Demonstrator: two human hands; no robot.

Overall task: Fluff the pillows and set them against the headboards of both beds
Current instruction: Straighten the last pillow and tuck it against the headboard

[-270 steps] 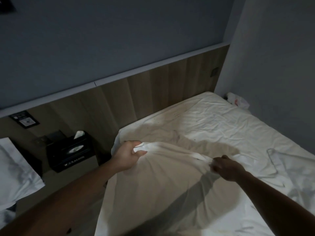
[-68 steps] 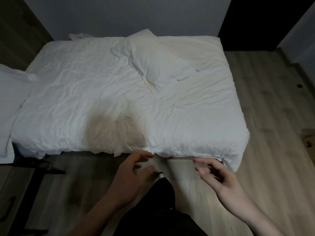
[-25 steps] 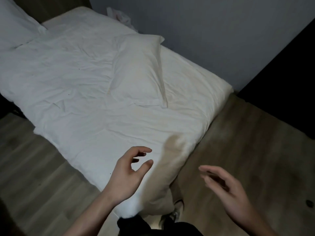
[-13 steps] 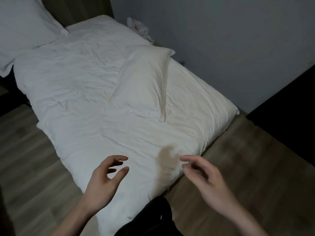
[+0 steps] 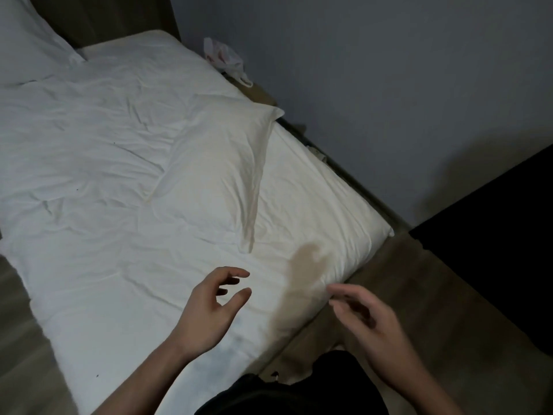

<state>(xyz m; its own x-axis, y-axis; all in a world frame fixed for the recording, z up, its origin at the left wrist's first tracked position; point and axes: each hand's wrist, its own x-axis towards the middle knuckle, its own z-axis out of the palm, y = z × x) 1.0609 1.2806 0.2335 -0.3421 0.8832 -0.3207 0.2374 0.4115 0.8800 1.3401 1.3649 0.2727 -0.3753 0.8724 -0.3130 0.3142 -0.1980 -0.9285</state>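
A white pillow [image 5: 215, 169] lies flat on the middle of the bed [image 5: 89, 235], far from the wooden headboard [image 5: 98, 16]. Another white pillow [image 5: 27, 52] rests at the top left, against the headboard. My left hand [image 5: 209, 310] hovers over the bed's foot end, fingers apart and curled, holding nothing. My right hand [image 5: 368, 322] is beside it over the bed's corner, also empty with fingers spread. Both hands are short of the middle pillow.
A crumpled white plastic bag [image 5: 224, 58] sits between the bed and the grey wall [image 5: 389, 70]. Wood floor [image 5: 434, 310] runs along the right of the bed and on the left. A dark opening [image 5: 508, 235] is at the right.
Both hands have moved forward over the bed's foot corner toward the middle pillow, and the view has come closer to the bed. Nothing was grasped.
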